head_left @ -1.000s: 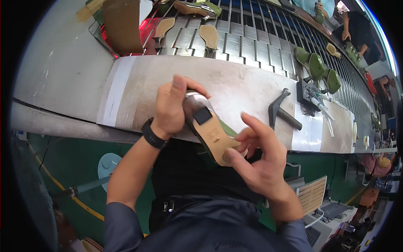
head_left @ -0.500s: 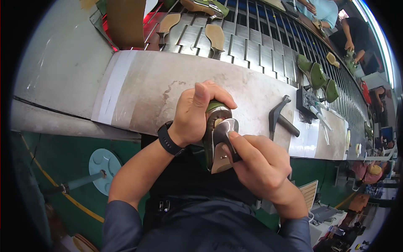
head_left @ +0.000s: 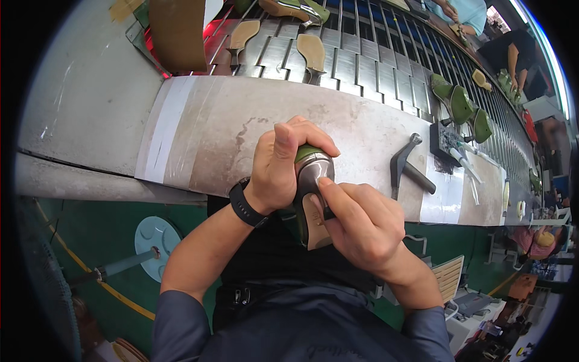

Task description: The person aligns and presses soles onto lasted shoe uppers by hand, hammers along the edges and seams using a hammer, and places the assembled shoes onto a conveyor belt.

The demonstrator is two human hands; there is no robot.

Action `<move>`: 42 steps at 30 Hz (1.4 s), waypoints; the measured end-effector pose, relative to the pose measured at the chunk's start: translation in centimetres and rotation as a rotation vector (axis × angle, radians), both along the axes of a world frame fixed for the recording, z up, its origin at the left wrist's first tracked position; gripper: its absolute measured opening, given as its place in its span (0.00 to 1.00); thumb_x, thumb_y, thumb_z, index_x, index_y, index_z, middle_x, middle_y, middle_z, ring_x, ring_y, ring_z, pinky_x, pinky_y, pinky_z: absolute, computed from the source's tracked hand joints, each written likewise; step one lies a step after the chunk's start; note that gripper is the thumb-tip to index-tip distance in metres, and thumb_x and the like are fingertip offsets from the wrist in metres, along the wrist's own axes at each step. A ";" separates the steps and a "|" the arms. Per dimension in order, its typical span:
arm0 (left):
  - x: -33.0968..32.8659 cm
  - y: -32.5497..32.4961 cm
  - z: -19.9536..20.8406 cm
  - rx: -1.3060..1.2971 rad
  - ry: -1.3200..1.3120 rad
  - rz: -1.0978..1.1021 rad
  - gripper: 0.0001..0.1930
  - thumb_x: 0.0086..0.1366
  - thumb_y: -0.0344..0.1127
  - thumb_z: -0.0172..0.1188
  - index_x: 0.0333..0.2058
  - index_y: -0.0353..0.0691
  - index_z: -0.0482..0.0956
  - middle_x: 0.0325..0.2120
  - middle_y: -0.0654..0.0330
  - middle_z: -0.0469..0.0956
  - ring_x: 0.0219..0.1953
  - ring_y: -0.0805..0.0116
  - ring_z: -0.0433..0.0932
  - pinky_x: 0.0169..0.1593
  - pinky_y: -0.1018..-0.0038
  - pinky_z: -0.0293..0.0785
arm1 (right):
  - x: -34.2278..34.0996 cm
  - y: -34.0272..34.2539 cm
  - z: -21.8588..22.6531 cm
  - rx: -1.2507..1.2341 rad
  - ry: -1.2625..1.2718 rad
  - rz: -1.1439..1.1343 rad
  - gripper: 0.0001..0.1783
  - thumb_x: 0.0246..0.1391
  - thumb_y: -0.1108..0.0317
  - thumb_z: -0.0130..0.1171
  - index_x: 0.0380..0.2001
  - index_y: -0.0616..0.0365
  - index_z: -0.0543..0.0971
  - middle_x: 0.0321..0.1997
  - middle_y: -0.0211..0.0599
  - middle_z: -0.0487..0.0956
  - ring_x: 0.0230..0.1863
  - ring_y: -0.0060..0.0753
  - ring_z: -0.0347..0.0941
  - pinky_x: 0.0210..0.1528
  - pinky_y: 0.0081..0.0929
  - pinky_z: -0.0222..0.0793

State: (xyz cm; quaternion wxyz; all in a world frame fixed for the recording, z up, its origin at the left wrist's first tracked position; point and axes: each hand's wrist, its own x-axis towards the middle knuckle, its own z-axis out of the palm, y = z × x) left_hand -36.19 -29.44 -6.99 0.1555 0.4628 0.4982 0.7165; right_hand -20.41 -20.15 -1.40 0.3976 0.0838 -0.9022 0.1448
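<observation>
Close to my body, past the front edge of the bench, a green shoe (head_left: 309,149) is turned with its heel end up. My left hand (head_left: 277,163) wraps around it, fingers curled over the far side and thumb raised. A shiny dark-silver shoe heel (head_left: 314,172) sits against the shoe's heel end. My right hand (head_left: 367,223) grips this heel at its right side, index fingertip on the metallic surface. A tan inner face shows on the lower part of the piece; my fingers cover some of it.
On the pale bench (head_left: 241,114), a hammer (head_left: 411,169) lies at right beside a dark block (head_left: 445,143) with tubes. Beyond runs a slatted metal conveyor (head_left: 356,66) carrying green shoes (head_left: 459,105). A blue round stool (head_left: 151,238) stands lower left. Co-workers (head_left: 512,51) are at far right.
My right hand has moved slightly left and up, bringing the heel against the shoe; the gap seen between them before is closed. My left hand keeps its hold.
</observation>
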 end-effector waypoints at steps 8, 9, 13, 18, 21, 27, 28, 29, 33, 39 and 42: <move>-0.8 0.9 2.6 -0.084 -0.084 -0.044 0.38 0.84 0.59 0.34 0.36 0.33 0.85 0.30 0.57 0.83 0.33 0.72 0.78 0.41 0.74 0.74 | -2.0 1.8 -0.2 0.022 0.089 0.021 0.19 0.46 0.78 0.72 0.43 0.70 0.84 0.29 0.37 0.79 0.24 0.34 0.75 0.25 0.31 0.71; -1.7 1.3 3.2 -0.182 -0.024 -0.067 0.39 0.84 0.59 0.31 0.39 0.31 0.85 0.31 0.56 0.83 0.35 0.73 0.79 0.42 0.74 0.75 | -2.5 2.6 -0.5 0.041 0.105 -0.002 0.20 0.44 0.78 0.73 0.44 0.69 0.84 0.29 0.36 0.79 0.26 0.35 0.76 0.28 0.32 0.72; -3.3 3.8 0.7 -0.214 -0.175 -0.213 0.28 0.84 0.50 0.45 0.41 0.31 0.85 0.29 0.64 0.82 0.33 0.80 0.78 0.38 0.80 0.73 | -4.0 4.3 -1.5 -0.082 0.015 -0.094 0.18 0.44 0.76 0.75 0.41 0.62 0.84 0.31 0.38 0.81 0.28 0.37 0.79 0.28 0.30 0.73; -3.6 4.0 0.0 -0.229 -0.061 -0.123 0.21 0.81 0.46 0.52 0.42 0.32 0.85 0.32 0.64 0.82 0.36 0.79 0.78 0.42 0.79 0.74 | -2.4 4.3 -0.5 -0.760 -0.444 -0.301 0.13 0.54 0.68 0.76 0.35 0.64 0.83 0.26 0.36 0.83 0.24 0.20 0.76 0.28 0.23 0.73; -3.6 4.0 0.1 -0.236 -0.021 -0.105 0.21 0.81 0.46 0.52 0.42 0.33 0.85 0.34 0.63 0.82 0.38 0.78 0.77 0.44 0.78 0.74 | -1.6 5.4 -1.0 -1.065 -0.660 -0.194 0.16 0.59 0.63 0.74 0.30 0.67 0.82 0.21 0.29 0.80 0.23 0.12 0.71 0.25 0.20 0.68; -3.5 4.4 -0.6 -0.155 -0.021 -0.064 0.20 0.80 0.46 0.53 0.42 0.33 0.85 0.31 0.64 0.81 0.34 0.79 0.74 0.41 0.78 0.72 | -3.5 5.4 0.9 -0.998 -0.871 -0.205 0.22 0.61 0.56 0.72 0.23 0.65 0.83 0.16 0.23 0.73 0.21 0.12 0.64 0.22 0.22 0.60; -3.5 4.3 -0.5 -0.154 -0.028 -0.058 0.20 0.80 0.46 0.53 0.42 0.33 0.85 0.31 0.64 0.81 0.34 0.79 0.74 0.41 0.78 0.72 | -3.8 5.3 1.2 -0.954 -0.876 -0.225 0.23 0.61 0.55 0.71 0.22 0.65 0.83 0.16 0.22 0.72 0.21 0.13 0.63 0.22 0.23 0.59; -3.4 4.0 -0.2 -0.182 -0.043 -0.063 0.21 0.80 0.46 0.53 0.42 0.32 0.85 0.30 0.65 0.80 0.33 0.79 0.73 0.40 0.77 0.72 | -4.0 5.2 1.3 -0.949 -0.885 -0.224 0.23 0.61 0.55 0.71 0.22 0.65 0.83 0.16 0.22 0.72 0.21 0.13 0.63 0.22 0.23 0.59; -3.4 4.0 -0.4 -0.169 -0.036 -0.027 0.21 0.79 0.47 0.54 0.41 0.32 0.85 0.27 0.65 0.79 0.31 0.78 0.72 0.37 0.76 0.70 | -4.3 4.5 1.0 -0.872 -0.859 -0.268 0.23 0.60 0.56 0.73 0.21 0.65 0.81 0.15 0.24 0.72 0.20 0.15 0.62 0.22 0.25 0.60; -3.7 4.0 -0.4 -0.180 0.008 0.009 0.22 0.79 0.46 0.55 0.39 0.31 0.86 0.27 0.63 0.79 0.31 0.76 0.72 0.37 0.75 0.71 | -4.2 3.3 0.7 -0.725 -0.736 -0.325 0.22 0.57 0.58 0.75 0.23 0.65 0.79 0.14 0.25 0.70 0.20 0.16 0.61 0.23 0.25 0.61; -3.8 4.0 -1.0 -0.130 0.015 0.036 0.21 0.79 0.46 0.55 0.40 0.32 0.86 0.26 0.62 0.79 0.30 0.76 0.72 0.36 0.74 0.70 | -4.0 3.9 0.8 -0.817 -0.792 -0.262 0.21 0.56 0.58 0.77 0.23 0.64 0.79 0.15 0.23 0.70 0.19 0.15 0.61 0.23 0.24 0.60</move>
